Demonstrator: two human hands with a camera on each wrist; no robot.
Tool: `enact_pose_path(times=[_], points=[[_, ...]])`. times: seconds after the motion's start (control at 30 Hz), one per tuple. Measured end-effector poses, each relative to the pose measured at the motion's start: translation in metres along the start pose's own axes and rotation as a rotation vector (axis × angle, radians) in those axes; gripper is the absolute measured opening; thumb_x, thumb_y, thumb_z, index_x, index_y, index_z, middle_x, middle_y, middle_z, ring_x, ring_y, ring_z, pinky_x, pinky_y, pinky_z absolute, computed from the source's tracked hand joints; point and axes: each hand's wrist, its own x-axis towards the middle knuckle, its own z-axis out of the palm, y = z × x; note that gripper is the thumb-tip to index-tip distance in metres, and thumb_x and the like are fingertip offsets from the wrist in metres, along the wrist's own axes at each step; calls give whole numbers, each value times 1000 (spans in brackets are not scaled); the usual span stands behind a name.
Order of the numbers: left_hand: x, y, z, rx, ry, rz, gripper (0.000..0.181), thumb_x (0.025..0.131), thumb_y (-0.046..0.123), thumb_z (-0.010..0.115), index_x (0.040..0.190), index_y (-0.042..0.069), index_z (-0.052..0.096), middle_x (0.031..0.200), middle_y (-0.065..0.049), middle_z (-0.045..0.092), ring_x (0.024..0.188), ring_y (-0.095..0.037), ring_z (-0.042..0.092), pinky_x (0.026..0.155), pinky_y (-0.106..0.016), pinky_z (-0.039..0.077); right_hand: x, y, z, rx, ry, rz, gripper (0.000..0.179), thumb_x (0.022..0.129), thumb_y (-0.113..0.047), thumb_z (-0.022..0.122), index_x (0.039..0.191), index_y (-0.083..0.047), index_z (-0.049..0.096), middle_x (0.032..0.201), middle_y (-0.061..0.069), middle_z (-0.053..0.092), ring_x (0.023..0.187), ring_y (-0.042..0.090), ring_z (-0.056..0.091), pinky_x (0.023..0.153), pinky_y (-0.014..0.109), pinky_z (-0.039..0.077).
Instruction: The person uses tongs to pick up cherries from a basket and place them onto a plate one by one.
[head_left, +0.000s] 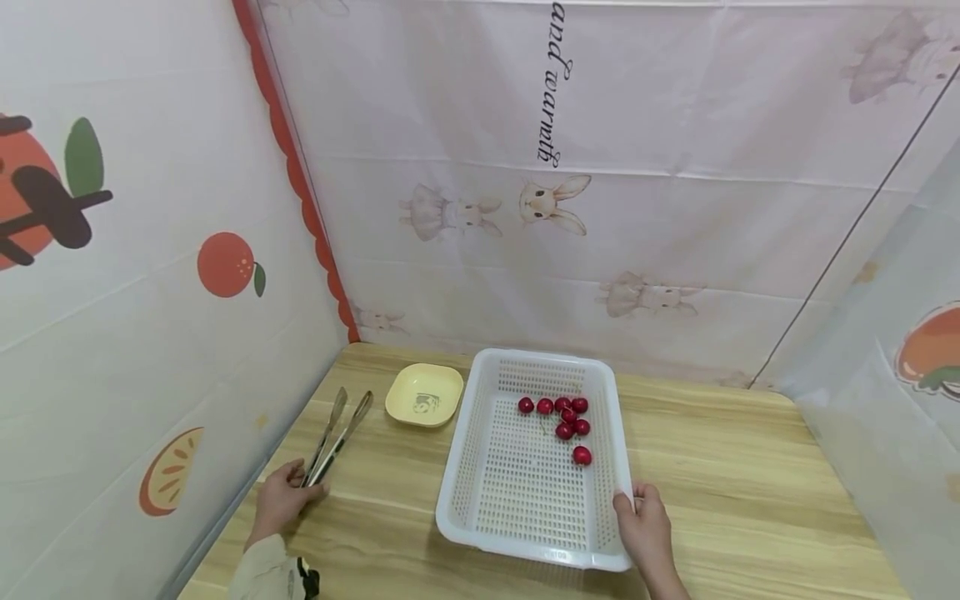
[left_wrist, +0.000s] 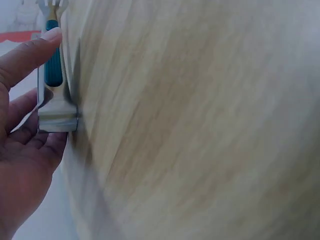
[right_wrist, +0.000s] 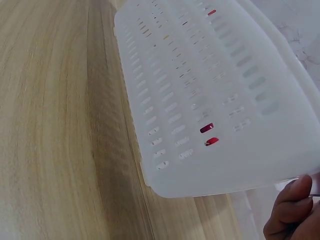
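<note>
At the left, my left hand [head_left: 279, 502] holds a pair of metal tongs [head_left: 339, 442] by the joined end, their two arms spread and pointing away. The left wrist view shows the thumb on one side of the tongs' dark green grip [left_wrist: 53, 67], with fingers behind. My right hand [head_left: 648, 532] grips the near right corner rim of a white perforated plastic basket [head_left: 517, 543]. Several red cherries [head_left: 582, 456] lie inside, toward its right and far side. In the right wrist view, red shows through slots in the basket's side wall [right_wrist: 200, 172].
A small pale yellow square dish [head_left: 442, 407] with a panda print stands between the tongs and the basket. All of this is on a wood-grain table [head_left: 720, 450]. Printed cloth walls [head_left: 465, 125] rise at the back, left and right.
</note>
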Motion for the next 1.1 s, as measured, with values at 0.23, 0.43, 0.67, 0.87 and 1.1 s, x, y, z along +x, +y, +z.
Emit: enact_pose_path(times=[0.23,0.43,0.67,0.87,1.1], points=[[4,-5,3,72,62,-1,58,71,11,79,114,-19,52,100,-31,60,87,-39,59,75,-46,46,-2,-1,1,4,-26,2,33,91,-9,47,111,16,40,86,27,61,71,33,64,56,36,53],[4,-3,6,91,125,-1,41,72,8,74,101,-16,59,81,-20,63,70,-27,57,60,-35,44,-2,-2,0,-1,-30,2,33,92,-9,46,113,15,39,90,29,61,74,34,65,56,35,53],[-4,6,8,12,287,-10,34,75,7,71,103,-10,63,90,-23,64,77,-28,57,63,-33,44,-2,-2,-1,-22,-22,0,32,92,-10,46,113,14,40,91,28,61,73,33,65,56,34,53],[-4,12,10,-128,372,-52,41,79,12,72,114,-5,61,110,-25,59,97,-31,54,77,-34,39,-1,-1,-2,-33,-15,-30,32,91,-9,47,112,15,41,90,29,61,72,32,64,57,36,53],[-5,15,14,-224,462,-76,44,78,23,76,114,1,64,109,-17,63,88,-17,54,69,-16,39,-1,0,-1,-37,-20,-20,32,92,-9,47,112,14,41,88,27,62,71,31,64,56,35,53]])
